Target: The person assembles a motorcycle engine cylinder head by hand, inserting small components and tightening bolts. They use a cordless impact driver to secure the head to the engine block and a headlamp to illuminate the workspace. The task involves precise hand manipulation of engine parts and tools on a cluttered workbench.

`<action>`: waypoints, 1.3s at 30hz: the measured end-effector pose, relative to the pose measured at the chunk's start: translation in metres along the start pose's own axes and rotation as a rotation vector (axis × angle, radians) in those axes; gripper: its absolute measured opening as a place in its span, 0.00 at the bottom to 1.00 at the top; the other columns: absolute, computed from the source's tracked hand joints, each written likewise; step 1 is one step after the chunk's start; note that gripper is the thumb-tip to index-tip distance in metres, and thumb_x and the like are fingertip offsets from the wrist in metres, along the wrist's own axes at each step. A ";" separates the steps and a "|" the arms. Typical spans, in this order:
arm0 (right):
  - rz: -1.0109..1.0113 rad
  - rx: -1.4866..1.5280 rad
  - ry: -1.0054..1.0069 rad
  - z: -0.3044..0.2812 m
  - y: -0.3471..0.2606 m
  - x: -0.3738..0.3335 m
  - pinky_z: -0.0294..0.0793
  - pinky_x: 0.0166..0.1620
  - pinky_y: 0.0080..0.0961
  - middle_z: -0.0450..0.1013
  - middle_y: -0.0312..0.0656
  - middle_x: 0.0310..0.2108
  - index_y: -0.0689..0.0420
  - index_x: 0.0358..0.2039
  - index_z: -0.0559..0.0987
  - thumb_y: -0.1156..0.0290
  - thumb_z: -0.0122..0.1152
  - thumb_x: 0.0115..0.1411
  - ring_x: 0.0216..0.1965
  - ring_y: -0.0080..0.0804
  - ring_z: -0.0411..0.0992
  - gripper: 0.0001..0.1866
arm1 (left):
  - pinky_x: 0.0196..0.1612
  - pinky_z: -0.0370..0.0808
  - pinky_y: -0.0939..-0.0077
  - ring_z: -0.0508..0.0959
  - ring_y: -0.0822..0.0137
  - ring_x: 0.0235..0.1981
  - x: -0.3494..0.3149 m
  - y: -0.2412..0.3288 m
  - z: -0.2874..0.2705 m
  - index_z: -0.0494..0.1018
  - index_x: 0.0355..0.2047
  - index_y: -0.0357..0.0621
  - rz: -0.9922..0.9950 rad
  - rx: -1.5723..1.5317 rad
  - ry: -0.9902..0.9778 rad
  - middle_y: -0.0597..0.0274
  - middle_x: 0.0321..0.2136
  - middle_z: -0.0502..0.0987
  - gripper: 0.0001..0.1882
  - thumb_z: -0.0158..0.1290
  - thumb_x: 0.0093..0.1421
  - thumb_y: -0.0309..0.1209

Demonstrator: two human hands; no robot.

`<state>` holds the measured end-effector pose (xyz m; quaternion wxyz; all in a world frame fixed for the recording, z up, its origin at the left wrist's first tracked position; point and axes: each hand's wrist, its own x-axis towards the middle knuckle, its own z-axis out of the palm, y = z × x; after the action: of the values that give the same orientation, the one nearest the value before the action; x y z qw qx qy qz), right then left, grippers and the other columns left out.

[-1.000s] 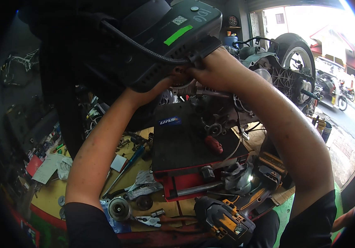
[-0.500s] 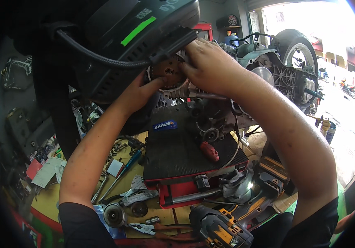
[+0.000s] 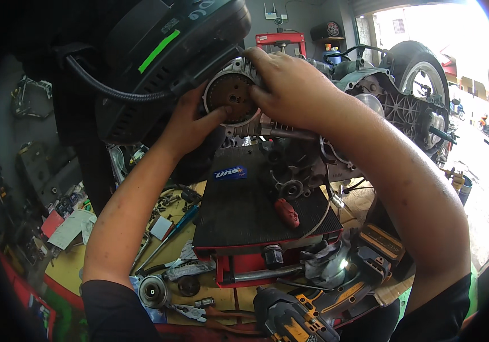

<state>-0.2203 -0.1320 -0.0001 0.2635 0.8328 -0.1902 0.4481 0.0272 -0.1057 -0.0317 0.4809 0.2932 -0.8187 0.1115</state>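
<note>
A round, brownish cam sprocket (image 3: 232, 99) with a toothed rim sits in the open end of a silver engine cylinder head (image 3: 243, 67). My left hand (image 3: 197, 117) wraps the lower left side of that head, its thumb pressed on the sprocket face. On the other side, my right hand (image 3: 290, 85) curls over the top, and its thumb rests at the sprocket's right edge. The fingers behind the head are partly hidden. Below stands a black ribbed-top lift stand (image 3: 238, 211) with a red frame, and a red-handled tool (image 3: 286, 212) lies on it.
A dark machine housing (image 3: 170, 57) with a green strip hangs close at upper left. An orange-and-black cordless impact wrench (image 3: 295, 313), pliers (image 3: 190, 311), a grey rag (image 3: 327, 265) and a blue screwdriver (image 3: 184, 219) lie nearby. A wheel (image 3: 418, 74) stands behind the engine.
The view has shifted a little, so the dark housing sits further left and more of the sprocket and cylinder head shows. Both hands keep nearly the same hold.
</note>
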 end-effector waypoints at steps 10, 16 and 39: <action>-0.022 -0.035 -0.062 -0.007 0.001 0.004 0.79 0.53 0.52 0.81 0.60 0.42 0.65 0.48 0.72 0.65 0.60 0.62 0.47 0.60 0.80 0.19 | 0.75 0.61 0.58 0.64 0.53 0.73 -0.002 -0.010 0.008 0.63 0.72 0.47 0.083 0.040 0.094 0.49 0.70 0.65 0.41 0.65 0.59 0.29; -0.012 -0.028 -0.072 -0.007 0.003 0.003 0.79 0.52 0.52 0.81 0.59 0.41 0.65 0.49 0.73 0.64 0.60 0.62 0.47 0.60 0.81 0.20 | 0.76 0.58 0.57 0.60 0.50 0.75 -0.001 -0.013 0.006 0.64 0.71 0.48 0.106 0.061 0.092 0.48 0.71 0.63 0.38 0.65 0.61 0.33; 0.057 -0.013 -0.205 -0.018 0.003 0.007 0.77 0.59 0.51 0.79 0.62 0.50 0.58 0.65 0.68 0.56 0.72 0.59 0.55 0.62 0.78 0.38 | 0.63 0.74 0.65 0.79 0.60 0.58 0.011 0.017 0.000 0.72 0.63 0.43 0.051 0.113 0.066 0.55 0.53 0.79 0.30 0.68 0.62 0.35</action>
<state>-0.2301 -0.1244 0.0150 0.2353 0.8669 -0.2424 0.3666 0.0129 -0.0957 -0.0209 0.4873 0.2952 -0.8020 0.1795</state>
